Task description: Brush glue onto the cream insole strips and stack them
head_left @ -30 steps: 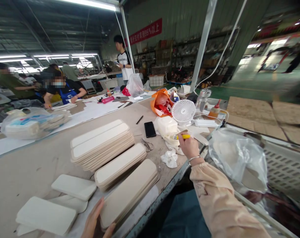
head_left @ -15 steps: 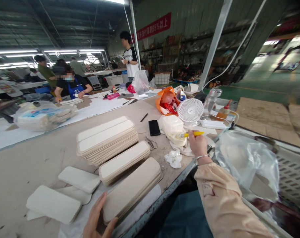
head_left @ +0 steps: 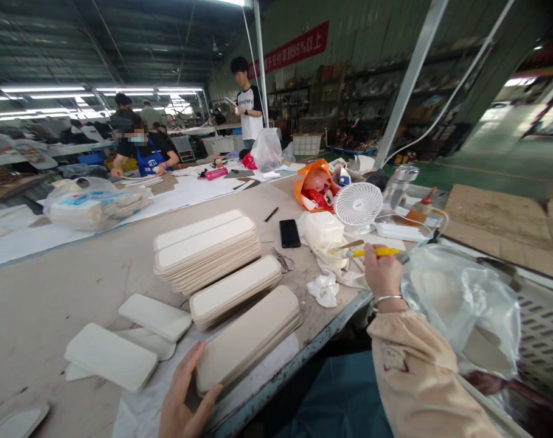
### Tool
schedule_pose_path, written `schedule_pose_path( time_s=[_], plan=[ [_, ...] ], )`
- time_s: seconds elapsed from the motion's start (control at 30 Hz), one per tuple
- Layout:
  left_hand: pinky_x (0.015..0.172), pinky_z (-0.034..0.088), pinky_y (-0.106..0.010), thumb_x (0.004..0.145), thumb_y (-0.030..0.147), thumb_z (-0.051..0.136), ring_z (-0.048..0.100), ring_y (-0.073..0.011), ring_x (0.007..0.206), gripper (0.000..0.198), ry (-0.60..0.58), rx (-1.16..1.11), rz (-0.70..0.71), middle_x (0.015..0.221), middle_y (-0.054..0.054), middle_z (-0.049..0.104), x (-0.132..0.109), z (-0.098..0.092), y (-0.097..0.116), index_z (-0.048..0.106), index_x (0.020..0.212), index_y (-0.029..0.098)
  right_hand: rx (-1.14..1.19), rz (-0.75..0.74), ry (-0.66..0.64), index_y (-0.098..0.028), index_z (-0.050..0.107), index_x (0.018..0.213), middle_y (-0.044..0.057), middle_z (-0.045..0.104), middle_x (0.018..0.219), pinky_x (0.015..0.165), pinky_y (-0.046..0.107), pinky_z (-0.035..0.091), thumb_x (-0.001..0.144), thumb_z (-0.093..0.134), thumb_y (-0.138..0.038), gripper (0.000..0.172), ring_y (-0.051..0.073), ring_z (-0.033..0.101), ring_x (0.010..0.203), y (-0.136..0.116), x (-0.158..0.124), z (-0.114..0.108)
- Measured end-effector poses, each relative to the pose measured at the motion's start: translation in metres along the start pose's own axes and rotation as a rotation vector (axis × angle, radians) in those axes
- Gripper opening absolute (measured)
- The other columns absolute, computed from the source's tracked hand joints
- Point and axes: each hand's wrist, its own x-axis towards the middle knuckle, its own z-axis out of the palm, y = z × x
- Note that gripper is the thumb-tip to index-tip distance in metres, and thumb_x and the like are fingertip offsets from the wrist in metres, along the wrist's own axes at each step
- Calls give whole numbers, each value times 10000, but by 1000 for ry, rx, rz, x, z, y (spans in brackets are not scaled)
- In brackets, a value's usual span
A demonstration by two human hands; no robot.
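My right hand [head_left: 382, 271] grips a yellow-handled brush [head_left: 377, 252], its tip at the mouth of a cream-coated white tub [head_left: 325, 234]. Another thin stick or handle lies across that opening. My left hand [head_left: 185, 392], thumb and fingers apart, rests against the near end of a stack of beige rounded panels [head_left: 249, 340]. Beside this stack stand a shorter stack of pale panels [head_left: 236, 289] and a taller double stack [head_left: 205, 250]. Loose white panels [head_left: 112, 356] overlap one another to the left.
Scissors [head_left: 284, 260], a black phone [head_left: 289, 233], a pen [head_left: 271, 214] and crumpled tissue [head_left: 323, 290] lie near the tub. Behind it stand a white fan [head_left: 359, 205] and an orange bag [head_left: 310, 188]. A clear plastic bag [head_left: 463, 304] sits at right. A co-worker [head_left: 146, 149] works across the table.
My right hand has drawn the brush slightly right, away from the tub's middle. The view has shifted a little, while my left hand stays at the panel stack.
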Motion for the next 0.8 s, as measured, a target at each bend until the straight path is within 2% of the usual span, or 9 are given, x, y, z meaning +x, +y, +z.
schedule_pose_path(
  time_s=[0.1, 0.23, 0.33, 0.43, 0.63, 0.73, 0.8],
  plan=[
    [1024, 414, -547, 780, 375, 613, 472, -333, 1241, 645, -4, 2, -2, 1372, -104, 482, -1, 1, 1, 377, 1369, 259, 43, 9, 6, -139, 628, 934, 78, 654, 620, 646, 328, 403, 887, 306, -601, 565, 263, 633, 689, -4, -1, 2],
    [1045, 394, -535, 787, 363, 611, 447, -323, 1263, 642, -7, -13, -1, 1391, -101, 459, -2, 2, 0, 370, 1373, 258, 144, 8, -55, -151, 619, 918, 68, 673, 628, 666, 343, 442, 877, 345, -610, 536, 255, 655, 685, -10, -3, 16],
    [1046, 390, -537, 792, 360, 605, 438, -322, 1271, 635, -10, -20, 0, 1399, -97, 450, -2, 2, -1, 370, 1374, 262, 297, 113, -92, -169, 612, 880, 53, 683, 625, 662, 340, 484, 851, 437, -584, 451, 234, 665, 639, -13, -3, 27],
    [1038, 399, -536, 793, 365, 605, 447, -321, 1264, 624, -9, -15, -1, 1390, -96, 461, -1, 1, 0, 380, 1367, 263, 491, 263, -71, -177, 608, 847, 42, 682, 608, 587, 308, 513, 814, 514, -552, 388, 206, 653, 564, -10, -1, 32],
    [1038, 409, -503, 772, 381, 626, 465, -317, 1250, 655, -2, -14, 5, 1380, -102, 475, -1, 1, 1, 385, 1367, 251, 691, 405, 65, -155, 613, 734, 35, 639, 527, 459, 269, 496, 751, 576, -501, 349, 166, 578, 442, 1, 4, 27],
    [1051, 395, -502, 771, 374, 629, 460, -317, 1254, 666, -3, -31, 2, 1383, -106, 472, -1, 1, -1, 376, 1374, 247, 688, 436, 96, -155, 613, 713, 35, 629, 526, 460, 281, 478, 748, 567, -482, 332, 169, 558, 441, 0, 4, 22],
    [1056, 382, -515, 778, 362, 624, 450, -322, 1260, 666, -1, -41, -3, 1386, -117, 463, -1, 1, -1, 367, 1378, 233, 599, 426, 76, -157, 614, 699, 46, 633, 544, 505, 299, 473, 761, 549, -477, 332, 182, 567, 474, -3, 2, 17]
  ],
)
